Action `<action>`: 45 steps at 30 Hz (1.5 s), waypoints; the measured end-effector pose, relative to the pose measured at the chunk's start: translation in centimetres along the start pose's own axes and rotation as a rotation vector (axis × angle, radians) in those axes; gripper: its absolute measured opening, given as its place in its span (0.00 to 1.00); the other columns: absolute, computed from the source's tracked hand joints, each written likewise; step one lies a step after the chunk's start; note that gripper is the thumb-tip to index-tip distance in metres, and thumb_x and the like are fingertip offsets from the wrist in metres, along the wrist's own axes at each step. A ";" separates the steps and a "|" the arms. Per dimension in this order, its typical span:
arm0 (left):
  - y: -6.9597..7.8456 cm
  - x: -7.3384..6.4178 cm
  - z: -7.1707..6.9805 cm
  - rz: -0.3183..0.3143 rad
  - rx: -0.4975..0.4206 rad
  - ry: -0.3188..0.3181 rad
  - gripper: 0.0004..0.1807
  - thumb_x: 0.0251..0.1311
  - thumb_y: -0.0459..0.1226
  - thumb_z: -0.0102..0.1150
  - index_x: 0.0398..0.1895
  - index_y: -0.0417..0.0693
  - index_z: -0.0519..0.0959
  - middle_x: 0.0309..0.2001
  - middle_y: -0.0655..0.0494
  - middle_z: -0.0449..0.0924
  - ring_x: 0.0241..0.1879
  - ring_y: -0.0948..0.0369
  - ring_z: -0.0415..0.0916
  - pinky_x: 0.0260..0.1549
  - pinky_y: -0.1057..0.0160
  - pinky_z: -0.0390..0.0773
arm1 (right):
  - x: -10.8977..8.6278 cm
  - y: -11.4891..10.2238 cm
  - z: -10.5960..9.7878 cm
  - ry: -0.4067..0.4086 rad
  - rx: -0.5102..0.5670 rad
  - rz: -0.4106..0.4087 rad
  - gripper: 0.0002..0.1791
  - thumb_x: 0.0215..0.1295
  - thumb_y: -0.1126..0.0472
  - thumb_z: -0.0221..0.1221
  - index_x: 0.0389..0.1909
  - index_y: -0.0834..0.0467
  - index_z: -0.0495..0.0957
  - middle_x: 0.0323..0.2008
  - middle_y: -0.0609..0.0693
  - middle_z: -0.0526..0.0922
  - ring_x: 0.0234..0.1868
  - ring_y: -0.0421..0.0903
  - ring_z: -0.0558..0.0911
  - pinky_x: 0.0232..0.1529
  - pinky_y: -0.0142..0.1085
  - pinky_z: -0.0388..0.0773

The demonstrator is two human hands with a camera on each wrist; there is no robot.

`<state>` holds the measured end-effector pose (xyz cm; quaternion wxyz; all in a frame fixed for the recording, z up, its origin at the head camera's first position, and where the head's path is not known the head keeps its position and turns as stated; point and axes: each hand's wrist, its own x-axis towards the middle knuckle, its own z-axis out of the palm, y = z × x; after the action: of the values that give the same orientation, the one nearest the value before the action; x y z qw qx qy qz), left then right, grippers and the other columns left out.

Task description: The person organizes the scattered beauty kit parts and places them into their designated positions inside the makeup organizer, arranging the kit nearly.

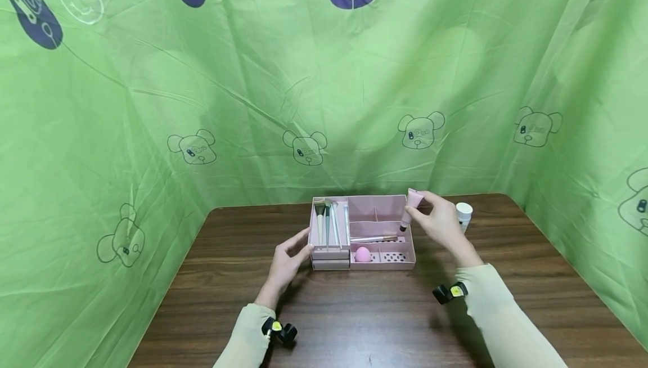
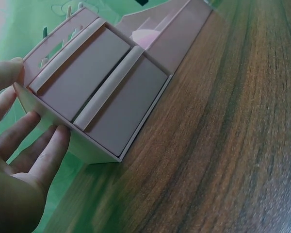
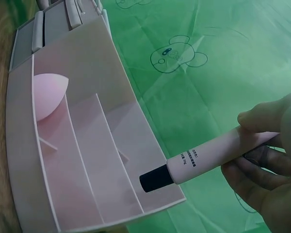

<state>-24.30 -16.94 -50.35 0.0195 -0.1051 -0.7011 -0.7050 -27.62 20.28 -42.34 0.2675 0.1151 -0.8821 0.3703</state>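
A pink cosmetics organizer stands on the table, two drawers stacked at its left front and open compartments at its right. My left hand rests against its left side, thumb at the upper front corner and fingers fairly straight along the side wall. In my right hand, thumb and fingers pinch a pale pink squeeze tube with a black cap. The tube tilts cap-down over the organizer's right compartments. Several makeup brushes lie in the left top tray. A pink makeup sponge sits in a front compartment.
Slim pens or brushes lie across the middle compartment. A white-capped bottle stands just beyond my right hand. The brown wooden table meets a green patterned curtain at the back and sides.
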 end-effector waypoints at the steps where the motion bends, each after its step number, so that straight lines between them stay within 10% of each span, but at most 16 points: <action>1: -0.3 0.1 0.0 0.001 -0.004 0.003 0.27 0.62 0.31 0.63 0.65 0.39 0.72 0.64 0.40 0.73 0.61 0.41 0.69 0.48 0.65 0.82 | 0.1 -0.1 0.1 -0.003 0.003 0.000 0.20 0.57 0.57 0.68 0.48 0.62 0.81 0.40 0.63 0.86 0.39 0.62 0.84 0.40 0.53 0.79; 25: -2.0 0.6 -0.4 0.019 0.013 0.038 0.27 0.59 0.38 0.67 0.63 0.49 0.75 0.63 0.46 0.75 0.55 0.55 0.76 0.47 0.64 0.82 | 2.9 -2.1 3.3 -0.093 0.086 -0.001 0.19 0.56 0.57 0.69 0.47 0.61 0.81 0.33 0.59 0.86 0.31 0.52 0.83 0.31 0.41 0.82; 45: -2.1 0.6 -0.3 0.039 0.014 0.032 0.28 0.59 0.39 0.67 0.63 0.47 0.75 0.63 0.46 0.75 0.58 0.60 0.75 0.49 0.65 0.81 | 4.5 -2.6 5.8 -0.171 0.070 0.018 0.18 0.58 0.55 0.68 0.48 0.58 0.81 0.37 0.56 0.87 0.37 0.54 0.84 0.43 0.49 0.80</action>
<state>-25.30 -17.08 -52.32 0.0451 -0.1071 -0.7033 -0.7014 -32.53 14.25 -41.69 0.1837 0.1477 -0.8891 0.3923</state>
